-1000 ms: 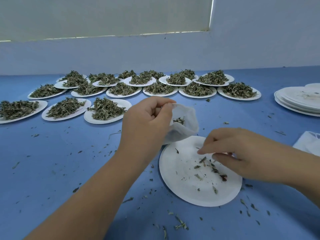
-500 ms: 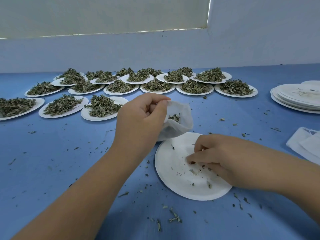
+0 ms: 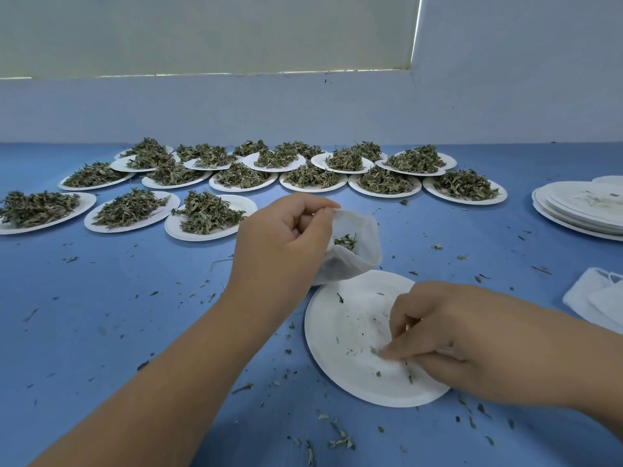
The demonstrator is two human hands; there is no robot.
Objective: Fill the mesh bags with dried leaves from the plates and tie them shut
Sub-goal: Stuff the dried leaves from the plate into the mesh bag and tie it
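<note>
— What fills the view?
— A blue desk (image 3: 101,332). Beyond the near plate (image 3: 340,365) lie rows of full plates (image 3: 384,183) heaped with dried leaves (image 3: 205,215). Far to its right is a stack (image 3: 580,210) of used plates, and nearer on that side are spare bags (image 3: 593,298).
— And the hands?
— The left hand (image 3: 283,244) is raised over the near plate's far-left edge, with the forearm slanting in from lower left. Its thumb and forefinger pinch the rim of a white bag (image 3: 357,261) so the mouth gapes, and leaves show inside. The right hand (image 3: 448,338) reaches in from the right, knuckles up, fingers bunched down onto the near plate among leaf bits (image 3: 372,350).
— Has it caught any?
— The fingertips are blurred, so I cannot tell.
</note>
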